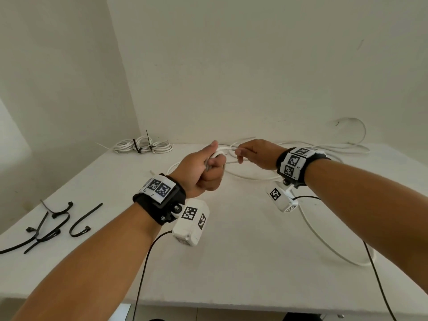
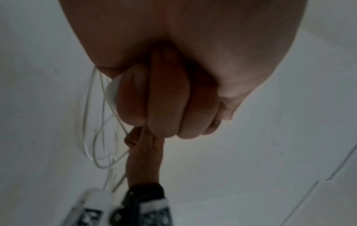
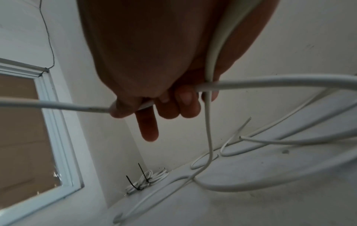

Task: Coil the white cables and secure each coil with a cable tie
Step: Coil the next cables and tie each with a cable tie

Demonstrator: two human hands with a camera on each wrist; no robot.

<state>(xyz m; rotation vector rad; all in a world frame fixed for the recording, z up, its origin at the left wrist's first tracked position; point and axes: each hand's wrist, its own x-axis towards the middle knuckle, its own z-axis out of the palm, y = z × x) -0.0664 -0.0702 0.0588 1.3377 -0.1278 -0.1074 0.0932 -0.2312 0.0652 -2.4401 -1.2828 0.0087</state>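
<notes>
Table (image 1: pixel 231 251) white, against pale walls (image 1: pixel 231 66), window (image 3: pixel 34 137) leftward.

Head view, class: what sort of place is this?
Probably a plain indoor workroom: a bare white table in a corner of blank white walls, with a framed window beside it.

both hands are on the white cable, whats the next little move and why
Probably the right hand should feed another loop of the white cable into the left hand. The left grips only a small bundle, and much cable lies loose across the table.
</notes>
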